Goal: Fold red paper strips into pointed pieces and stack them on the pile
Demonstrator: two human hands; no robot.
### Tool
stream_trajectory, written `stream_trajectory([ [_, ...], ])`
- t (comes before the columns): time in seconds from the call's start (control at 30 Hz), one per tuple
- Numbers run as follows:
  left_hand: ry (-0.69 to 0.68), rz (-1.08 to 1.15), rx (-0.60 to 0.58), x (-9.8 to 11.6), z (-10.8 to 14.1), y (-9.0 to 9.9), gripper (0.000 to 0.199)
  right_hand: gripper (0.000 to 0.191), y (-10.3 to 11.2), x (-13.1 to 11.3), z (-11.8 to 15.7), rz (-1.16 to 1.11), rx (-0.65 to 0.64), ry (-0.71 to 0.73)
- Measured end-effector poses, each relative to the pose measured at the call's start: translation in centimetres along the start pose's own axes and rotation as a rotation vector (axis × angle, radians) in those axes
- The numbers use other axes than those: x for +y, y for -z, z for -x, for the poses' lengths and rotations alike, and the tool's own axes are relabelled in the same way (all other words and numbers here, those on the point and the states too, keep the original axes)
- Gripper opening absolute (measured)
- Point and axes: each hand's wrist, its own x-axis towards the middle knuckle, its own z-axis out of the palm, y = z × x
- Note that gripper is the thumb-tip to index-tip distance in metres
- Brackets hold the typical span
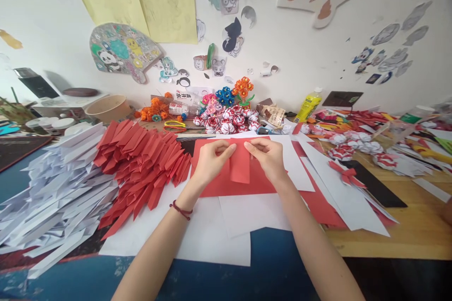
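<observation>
Between my two hands hangs a red paper strip (pixel 239 164), upright and apparently folded. My left hand (pixel 214 157) pinches its upper left edge between thumb and fingers. At the upper right edge, my right hand (pixel 266 154) pinches the same strip. Behind and below it lies a larger red paper sheet (pixel 215 184), on top of white paper sheets (pixel 201 240). To the left is a heap of folded red paper strips (pixel 141 164), and beyond that a heap of folded white paper strips (pixel 67 193).
Red and white paper flowers (pixel 231 120) stand at the back, near yellow-handled scissors (pixel 174 125) and a yellow bottle (pixel 308 106). A tan bowl (pixel 108 109) sits at back left. More white sheets (pixel 328 183) and a black flat strip (pixel 377 186) lie on the right.
</observation>
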Motion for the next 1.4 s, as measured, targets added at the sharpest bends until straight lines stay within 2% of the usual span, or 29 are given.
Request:
stream_trajectory([
  [0.2, -0.001, -0.158, 0.013, 0.0, 0.1, 0.0, 0.038, 0.019, 0.0, -0.1, 0.0, -0.018, 0.004, 0.015],
  [0.37, 0.019, -0.102, -0.062, 0.1, 0.1, -0.2, 0.039, 0.019, 0.0, 0.1, 0.0, -0.020, 0.052, 0.026],
  [0.57, -0.009, -0.181, -0.002, 0.3, 0.3, -0.4, 0.038, 0.017, 0.1, 0.0, -0.1, -0.021, 0.059, 0.046],
  [0.73, -0.006, -0.156, -0.050, 0.0, 0.4, -0.6, 0.039, 0.017, 0.2, -0.1, -0.1, -0.030, 0.114, 0.053],
  [1.17, -0.001, -0.195, -0.002, -0.1, 0.5, -1.3, 0.038, 0.019, 0.4, 0.3, -0.3, -0.043, 0.210, 0.049],
  [1.4, -0.012, -0.163, -0.060, -0.2, 0.6, -1.2, 0.034, 0.021, 0.4, 0.2, -0.4, -0.062, 0.297, 0.051],
])
